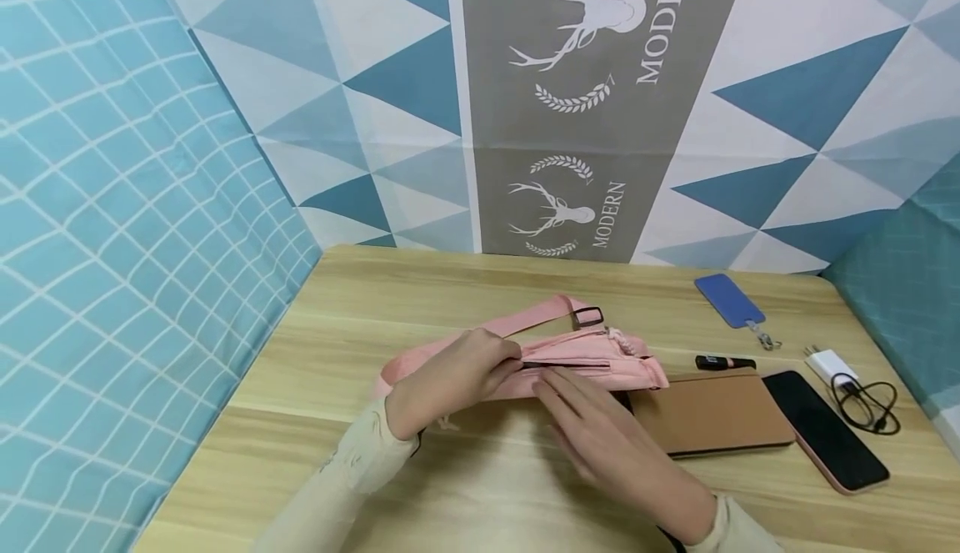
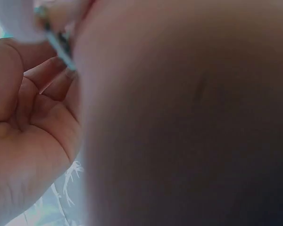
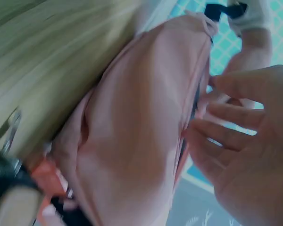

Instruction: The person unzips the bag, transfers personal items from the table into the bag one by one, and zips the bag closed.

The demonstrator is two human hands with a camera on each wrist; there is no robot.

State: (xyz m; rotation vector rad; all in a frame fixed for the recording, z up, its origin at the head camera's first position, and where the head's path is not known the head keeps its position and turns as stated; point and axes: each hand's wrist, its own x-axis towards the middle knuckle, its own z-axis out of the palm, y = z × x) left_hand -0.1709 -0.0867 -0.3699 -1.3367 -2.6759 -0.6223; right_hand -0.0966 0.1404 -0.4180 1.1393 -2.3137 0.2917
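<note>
A pink bag [image 1: 555, 351] with a strap lies on the wooden table, a dark zipper line showing along its upper side. My left hand [image 1: 459, 374] pinches the bag's edge at the left end of that line, fingers curled. The fingers of my right hand [image 1: 611, 440] lie fairly straight against the front edge, near the line's middle. In the right wrist view the bag [image 3: 137, 117] fills the middle, and my right hand [image 3: 245, 136] touches its zipper edge with its fingertips. Pink fabric, very close and blurred, covers most of the left wrist view, beside my left hand [image 2: 33, 127].
Right of the bag are a brown notebook [image 1: 716, 411], a phone [image 1: 828, 432], a white charger [image 1: 831, 367] with a black cable [image 1: 862, 407], a small black tube [image 1: 723, 363] and a blue card holder [image 1: 729, 299] with a metal clip. A patterned cloth [image 1: 405, 119] hangs behind the table.
</note>
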